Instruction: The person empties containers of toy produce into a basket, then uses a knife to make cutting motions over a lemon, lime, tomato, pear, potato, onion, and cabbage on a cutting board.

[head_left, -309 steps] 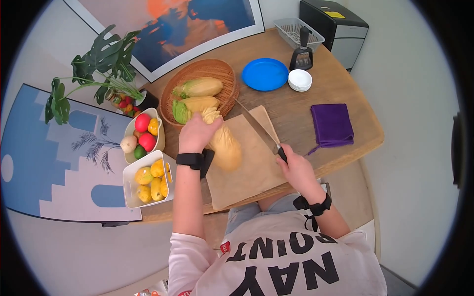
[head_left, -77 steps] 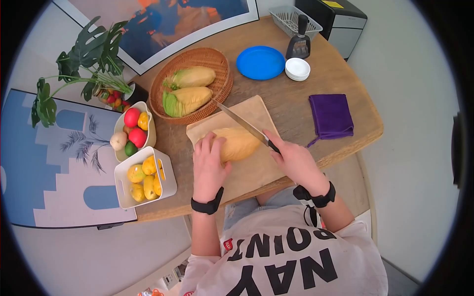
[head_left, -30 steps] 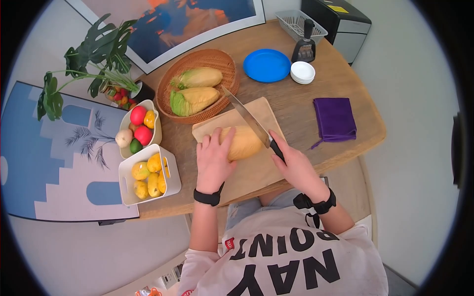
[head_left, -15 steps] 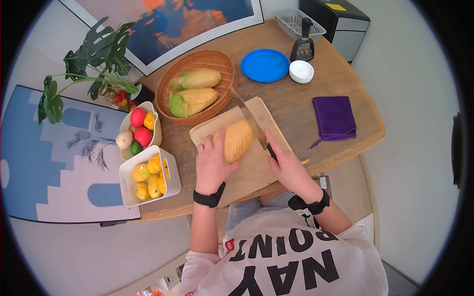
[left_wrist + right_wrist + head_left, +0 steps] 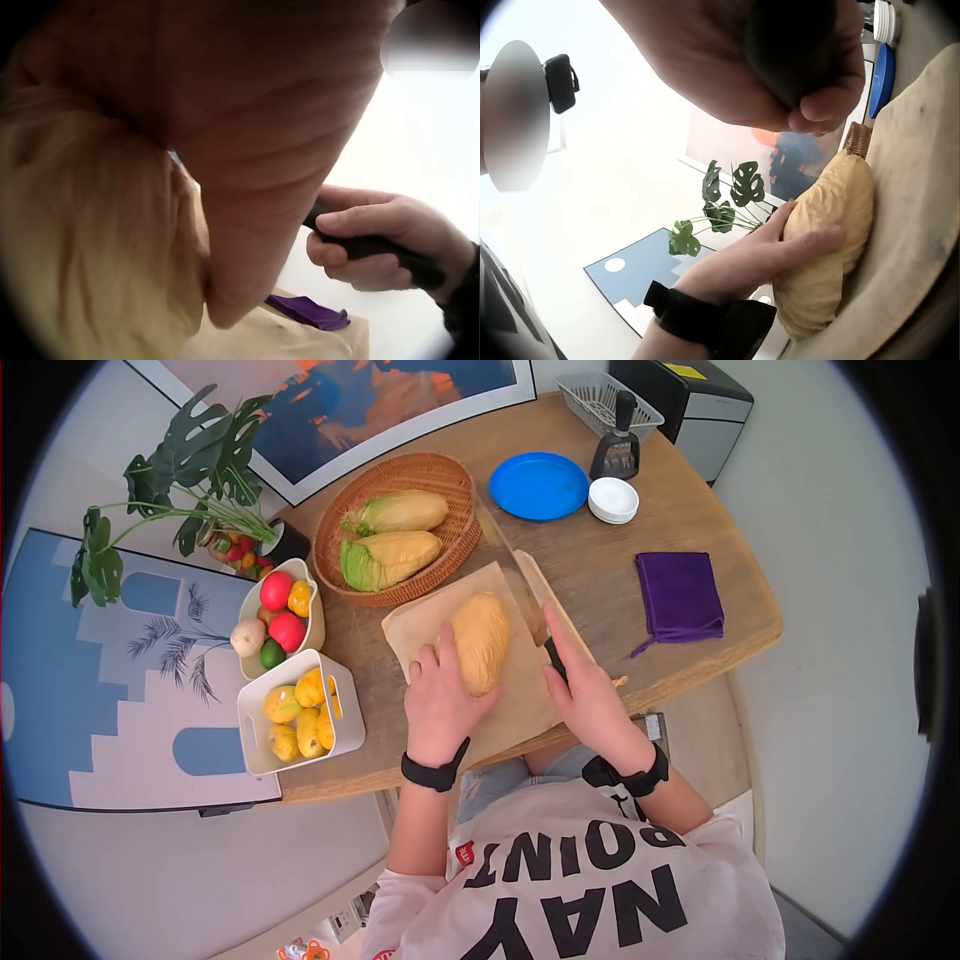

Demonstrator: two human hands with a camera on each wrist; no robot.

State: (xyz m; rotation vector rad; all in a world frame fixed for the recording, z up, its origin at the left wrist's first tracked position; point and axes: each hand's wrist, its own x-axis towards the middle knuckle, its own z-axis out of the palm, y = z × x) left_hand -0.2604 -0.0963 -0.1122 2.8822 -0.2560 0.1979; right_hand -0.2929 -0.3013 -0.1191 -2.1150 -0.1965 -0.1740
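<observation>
A wrinkled yellow leafy head (image 5: pixel 481 646), seen also in the right wrist view (image 5: pixel 829 225), lies lengthwise on the light brown cutting board (image 5: pixel 415 622). My left hand (image 5: pixel 442 708) holds its near left side, thumb by the near end and fingers along the side. My right hand (image 5: pixel 592 710) grips the black handle (image 5: pixel 375 251) of a long knife. To the right of the leafy head, the knife's blade (image 5: pixel 529 588) slants away over the board, its tip towards the wicker basket (image 5: pixel 468 565); whether it touches the board I cannot tell.
Two more yellow-green heads (image 5: pixel 395 558) lie in the basket. Bins of fruit (image 5: pixel 352 735) stand left. Behind are a blue plate (image 5: pixel 539 486), white bowls (image 5: pixel 613 500) and a black-handled tool (image 5: pixel 616 452); a purple cloth (image 5: pixel 679 596) lies right. A small scrap (image 5: pixel 620 682) sits by the board's right corner.
The leafy head has turned from lying crosswise to pointing away from the body. The blade has moved off it to the right, and the left hand has shifted slightly towards the body.
</observation>
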